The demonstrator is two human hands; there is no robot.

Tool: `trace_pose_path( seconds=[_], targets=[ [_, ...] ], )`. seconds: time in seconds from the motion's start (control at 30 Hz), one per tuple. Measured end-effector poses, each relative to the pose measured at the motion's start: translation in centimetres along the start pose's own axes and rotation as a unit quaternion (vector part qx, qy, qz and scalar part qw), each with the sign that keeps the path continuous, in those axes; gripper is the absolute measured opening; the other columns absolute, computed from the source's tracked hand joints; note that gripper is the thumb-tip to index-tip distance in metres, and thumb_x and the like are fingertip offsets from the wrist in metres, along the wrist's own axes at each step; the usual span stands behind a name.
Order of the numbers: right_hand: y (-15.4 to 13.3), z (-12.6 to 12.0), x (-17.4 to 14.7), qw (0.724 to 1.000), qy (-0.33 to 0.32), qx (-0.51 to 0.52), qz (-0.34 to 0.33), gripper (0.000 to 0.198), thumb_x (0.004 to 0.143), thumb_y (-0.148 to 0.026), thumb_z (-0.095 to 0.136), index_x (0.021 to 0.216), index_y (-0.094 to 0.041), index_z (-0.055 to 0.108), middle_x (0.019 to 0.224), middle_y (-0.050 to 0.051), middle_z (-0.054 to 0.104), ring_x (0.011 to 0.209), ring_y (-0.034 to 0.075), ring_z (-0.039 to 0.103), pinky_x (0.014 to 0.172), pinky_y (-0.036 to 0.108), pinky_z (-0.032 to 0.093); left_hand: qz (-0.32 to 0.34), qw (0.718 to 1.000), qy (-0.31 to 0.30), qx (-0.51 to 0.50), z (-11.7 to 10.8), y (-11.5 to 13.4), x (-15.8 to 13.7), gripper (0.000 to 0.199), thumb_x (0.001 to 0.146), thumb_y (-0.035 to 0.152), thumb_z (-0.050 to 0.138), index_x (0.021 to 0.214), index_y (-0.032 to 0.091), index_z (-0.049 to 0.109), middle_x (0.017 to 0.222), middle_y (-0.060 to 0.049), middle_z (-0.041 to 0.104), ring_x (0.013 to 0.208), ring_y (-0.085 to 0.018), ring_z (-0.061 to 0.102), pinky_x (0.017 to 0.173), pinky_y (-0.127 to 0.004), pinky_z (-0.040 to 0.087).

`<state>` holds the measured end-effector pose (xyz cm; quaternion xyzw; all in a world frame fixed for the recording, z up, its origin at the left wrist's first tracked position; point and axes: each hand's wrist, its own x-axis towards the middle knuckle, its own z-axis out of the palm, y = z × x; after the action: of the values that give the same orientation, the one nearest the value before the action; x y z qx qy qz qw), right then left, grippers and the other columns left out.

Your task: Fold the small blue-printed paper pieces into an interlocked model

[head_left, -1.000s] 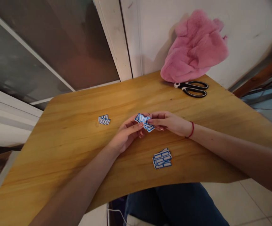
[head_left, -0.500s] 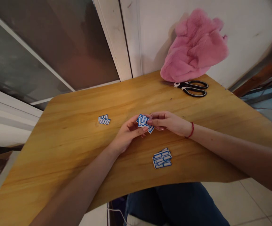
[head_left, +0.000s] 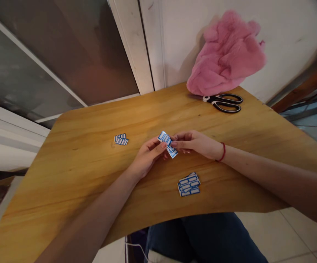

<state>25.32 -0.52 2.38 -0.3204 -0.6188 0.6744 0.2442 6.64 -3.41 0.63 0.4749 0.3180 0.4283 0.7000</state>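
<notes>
Small white label stickers with blue borders (head_left: 166, 137) are held in a little bunch over the middle of the table. My left hand (head_left: 148, 156) is closed on their left side, its thumb lying on top. From the right, my right hand (head_left: 195, 143) pinches the same stickers between thumb and fingers. The lower fingers of both hands are partly hidden behind the bunch. A small pile of similar stickers (head_left: 121, 139) lies left of my hands. Another, larger overlapping pile (head_left: 189, 184) lies nearer to me, below my right hand.
The wooden table (head_left: 87, 157) reaches back to a white wall and a glazed door (head_left: 98, 54). Black-handled scissors (head_left: 224, 102) lie at the back right, their blades partly under a pink fluffy cloth (head_left: 229, 54) that leans against the wall.
The stickers in my hands have shifted from a spread fan into a narrower, slanting strip. My left thumb has moved slightly up and left. Both piles on the table are unchanged.
</notes>
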Motion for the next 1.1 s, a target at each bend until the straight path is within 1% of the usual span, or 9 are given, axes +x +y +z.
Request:
trace_pose_path(
  seconds=[0.13,0.23,0.3,0.5,0.57,0.67,0.83,0.97,1.1],
  targets=[
    [-0.16,0.2,-0.13,1.0,0.002,-0.003,-0.005,0.034,0.078,-0.047,0.063,0.073,-0.014,0.056,0.059,-0.005,0.05,0.054,0.005,0.04,0.051,0.023,0.027,0.007,0.999,-0.002,0.032,-0.04,-0.11,-0.09,0.036,0.075,0.044,0.07,0.102,0.019,0.069,0.081,-0.003,0.064,0.065,-0.009,0.052,0.059,-0.02,0.042],
    [-0.28,0.22,-0.19,1.0,0.006,0.001,0.006,0.035,0.076,-0.048,0.065,0.073,-0.014,0.057,0.06,-0.005,0.048,0.053,0.005,0.038,0.05,0.023,0.025,0.003,0.999,-0.001,0.054,-0.02,-0.06,-0.12,0.035,0.073,0.041,0.072,0.101,0.019,0.069,0.087,-0.003,0.066,0.067,-0.009,0.053,0.059,-0.019,0.042],
    [-0.34,0.19,-0.22,1.0,0.016,-0.006,0.016,0.036,0.074,-0.05,0.066,0.072,-0.015,0.057,0.061,-0.005,0.047,0.053,0.004,0.036,0.049,0.023,0.023,0.01,0.997,0.005,0.07,-0.02,-0.04,-0.1,0.035,0.071,0.04,0.074,0.099,0.019,0.069,0.086,-0.003,0.066,0.067,-0.009,0.053,0.057,-0.019,0.041],
    [-0.39,0.26,-0.25,0.999,0.021,0.005,0.035,0.04,0.072,-0.053,0.067,0.079,-0.015,0.061,0.06,-0.005,0.046,0.052,0.005,0.036,0.048,0.022,0.024,0.078,0.987,0.091,0.104,-0.02,0.03,-0.01,0.027,0.07,0.03,0.076,0.094,0.02,0.069,0.077,0.001,0.065,0.058,-0.006,0.051,0.05,-0.016,0.039],
    [-0.31,0.3,-0.22,0.999,0.026,0.005,0.036,0.039,0.072,-0.052,0.067,0.078,-0.014,0.061,0.057,-0.006,0.044,0.051,0.004,0.036,0.048,0.022,0.025,0.084,0.987,0.1,0.095,0.07,0.08,0.04,0.028,0.07,0.03,0.076,0.095,0.02,0.069,0.077,0.002,0.065,0.055,-0.005,0.049,0.05,-0.017,0.04],
    [-0.19,0.31,-0.16,0.999,0.031,0.013,0.031,0.037,0.073,-0.05,0.067,0.074,-0.014,0.059,0.057,-0.006,0.046,0.051,0.004,0.037,0.048,0.022,0.026,0.056,0.993,0.075,0.065,0.23,0.19,0.11,0.033,0.069,0.033,0.076,0.097,0.019,0.069,0.078,0.001,0.066,0.055,-0.005,0.05,0.05,-0.018,0.041],
    [-0.27,0.38,-0.21,0.999,0.008,0.043,0.032,0.034,0.074,-0.046,0.069,0.071,-0.013,0.058,0.066,-0.003,0.057,0.053,0.004,0.044,0.052,0.023,0.033,0.005,1.0,0.031,0.005,0.23,0.38,0.08,0.034,0.066,0.034,0.079,0.093,0.016,0.069,0.067,0.001,0.061,0.05,-0.005,0.048,0.047,-0.017,0.041],
    [-0.2,0.37,-0.31,0.997,0.0,0.072,0.043,0.035,0.072,-0.045,0.071,0.069,-0.013,0.058,0.061,-0.004,0.054,0.05,0.004,0.042,0.049,0.022,0.029,-0.021,1.0,0.002,0.02,0.07,0.41,0.01,0.039,0.066,0.036,0.079,0.096,0.015,0.069,0.07,-0.001,0.063,0.053,-0.006,0.051,0.048,-0.018,0.042],
    [0.02,0.22,-0.26,0.996,-0.015,0.082,0.037,0.034,0.072,-0.044,0.071,0.071,-0.013,0.059,0.061,-0.004,0.053,0.052,0.004,0.041,0.049,0.022,0.028,-0.023,0.998,-0.027,0.049,0.04,0.39,0.04,0.038,0.068,0.033,0.077,0.1,0.015,0.068,0.078,-0.003,0.064,0.058,-0.007,0.051,0.049,-0.017,0.041]
  ],
)
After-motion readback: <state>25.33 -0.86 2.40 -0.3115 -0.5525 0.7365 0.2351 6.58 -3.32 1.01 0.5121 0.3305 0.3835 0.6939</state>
